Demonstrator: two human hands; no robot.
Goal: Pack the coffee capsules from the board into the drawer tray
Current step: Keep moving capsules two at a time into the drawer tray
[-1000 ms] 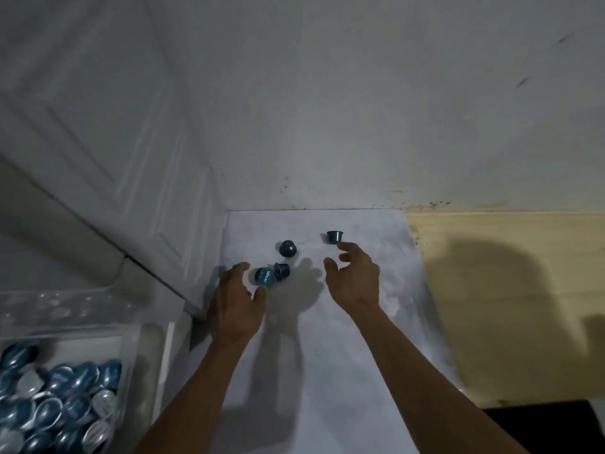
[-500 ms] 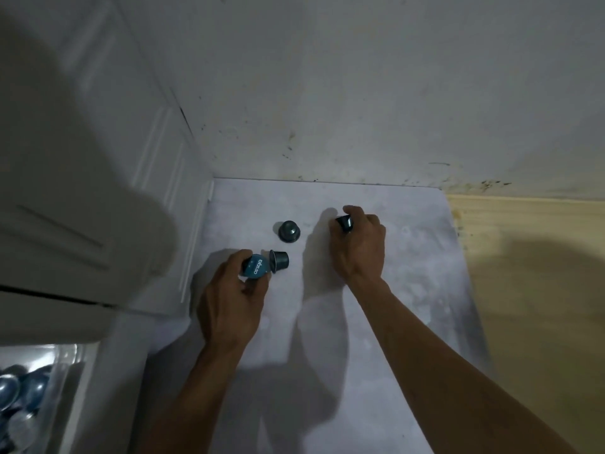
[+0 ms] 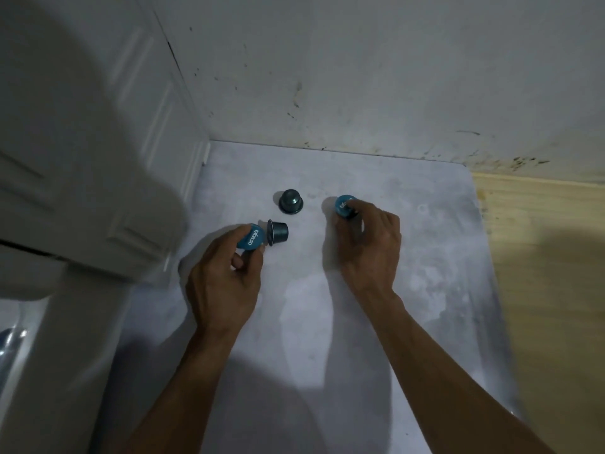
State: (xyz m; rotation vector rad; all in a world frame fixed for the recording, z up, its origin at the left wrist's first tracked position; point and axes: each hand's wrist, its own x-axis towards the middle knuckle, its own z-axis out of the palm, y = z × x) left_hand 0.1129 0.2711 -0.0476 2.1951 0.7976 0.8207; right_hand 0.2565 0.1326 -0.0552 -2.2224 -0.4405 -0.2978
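Pale grey marbled board [image 3: 327,322] set in a scuffed white wall corner. Mid-pickup, by the look of it. Left hand [image 3: 222,283] pinching a small teal foil-lidded coffee capsule [image 3: 250,237], lid facing up toward the camera. Just right of those fingertips, a dark teal capsule on its side [image 3: 278,231], axis running left-right, lid leftward. Right hand [image 3: 366,244] pinching another lidded capsule [image 3: 343,205]. Beyond the left hand, an upturned capsule [image 3: 291,200], axis vertical. Next: carry both leftward, toward the tray.

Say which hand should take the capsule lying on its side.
Left. The left hand, though holding a capsule, is right beside the tipped capsule; the right hand, also holding one, is farther off.
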